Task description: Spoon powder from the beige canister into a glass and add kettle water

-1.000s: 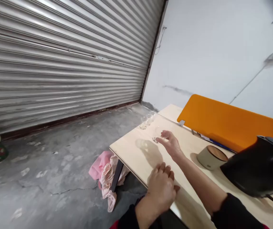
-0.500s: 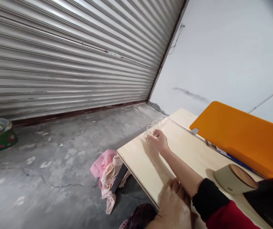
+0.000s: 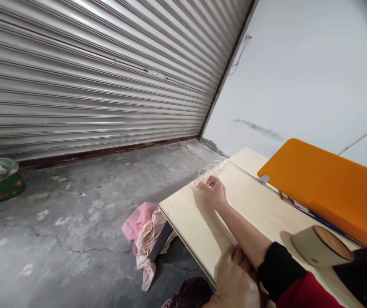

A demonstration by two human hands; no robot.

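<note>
Along the table's far left edge stands a row of clear glasses [image 3: 202, 171]. My right hand [image 3: 214, 191], in a red sleeve with a black cuff, reaches out to the nearest glass. Its thumb and fingers are bent round this glass and hide part of it. Close to the right forearm, over the table's front edge, is my left hand [image 3: 236, 278]. The fingers there are curled, and whatever may be inside them is hidden. Under both hands lies the pale wooden tabletop [image 3: 186, 209].
An orange divider panel [image 3: 324, 184] rises along the table's back. A round cream speaker-like object [image 3: 318, 246] with a wooden face sits on the right. Pink cloth [image 3: 143, 220] hangs beside the table. A green floral tub [image 3: 2, 184] stands on the concrete floor, left.
My right hand's fingers have closed in a little at the nearest glass. My left hand has barely moved. The whole view has shifted slightly.
</note>
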